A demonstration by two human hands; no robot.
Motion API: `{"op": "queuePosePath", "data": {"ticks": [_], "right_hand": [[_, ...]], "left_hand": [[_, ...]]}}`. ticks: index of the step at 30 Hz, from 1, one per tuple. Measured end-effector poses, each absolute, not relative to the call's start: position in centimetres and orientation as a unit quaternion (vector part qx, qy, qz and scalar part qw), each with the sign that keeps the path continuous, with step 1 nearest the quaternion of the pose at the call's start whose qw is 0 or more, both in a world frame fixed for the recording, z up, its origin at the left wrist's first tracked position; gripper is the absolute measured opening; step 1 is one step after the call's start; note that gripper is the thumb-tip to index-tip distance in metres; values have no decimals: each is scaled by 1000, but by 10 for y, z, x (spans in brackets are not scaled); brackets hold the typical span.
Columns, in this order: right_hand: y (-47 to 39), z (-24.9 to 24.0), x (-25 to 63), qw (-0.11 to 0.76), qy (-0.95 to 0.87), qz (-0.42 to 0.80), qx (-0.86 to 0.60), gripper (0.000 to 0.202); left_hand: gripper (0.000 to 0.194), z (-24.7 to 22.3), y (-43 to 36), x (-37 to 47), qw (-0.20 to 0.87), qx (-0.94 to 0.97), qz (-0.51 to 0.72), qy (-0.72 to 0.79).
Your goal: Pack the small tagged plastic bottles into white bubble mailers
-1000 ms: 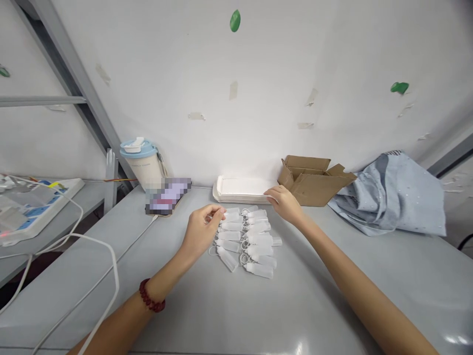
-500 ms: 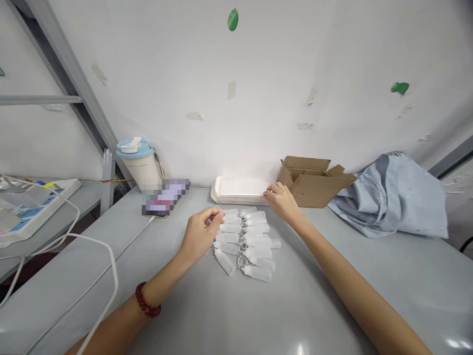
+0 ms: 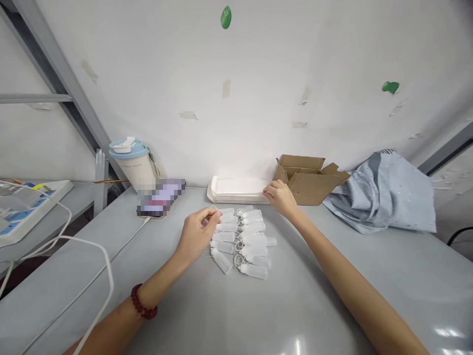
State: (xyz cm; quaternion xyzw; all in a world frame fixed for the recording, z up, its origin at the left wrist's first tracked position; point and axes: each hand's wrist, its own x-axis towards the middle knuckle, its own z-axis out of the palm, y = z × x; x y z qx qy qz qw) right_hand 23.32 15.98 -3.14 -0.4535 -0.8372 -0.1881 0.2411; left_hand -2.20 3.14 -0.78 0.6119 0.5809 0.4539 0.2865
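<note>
Here, 2 narrow hands (image 3: 195,234) (image 3: 282,198), grip unclear, by 2 bottle columns (image 3: 223,236) (image 3: 254,240), 1 tray stack (image 3: 240,187)

Left hand (image 3: 195,235) is covering ends of bottles (image 3: 227,227).
Right hand (image 3: 281,198) is hiding corner of white stack (image 3: 238,187); pixelation is masking phone (image 3: 162,198), base of cup (image 3: 133,170); left edge is cropping power strip (image 3: 39,208).

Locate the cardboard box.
In the head view, the open cardboard box sits right of centre at the back of the grey table, between the white stack and the grey-blue fabric.
</note>
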Motion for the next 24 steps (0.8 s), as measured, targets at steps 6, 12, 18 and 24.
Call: {"op": "queuePosePath", "data": {"ticks": [6, 12, 18, 24], "right_hand": [[156, -35, 227, 251, -838, -197, -443, 24], [150, -35, 220, 286, -831, -199, -433, 28], [126, -36, 216, 331, -828, -199, -408, 30], [83, -34, 233, 378, -816, -208, -384, 24]], "left_hand": [[26, -8, 30, -22, 278, 617, 450, 583], [29, -8, 33, -24, 306, 585, 470, 586], [43, -10, 44, -35, 367, 490, 506, 608], [39, -2, 45, -40, 473, 416, 551, 547]]}}
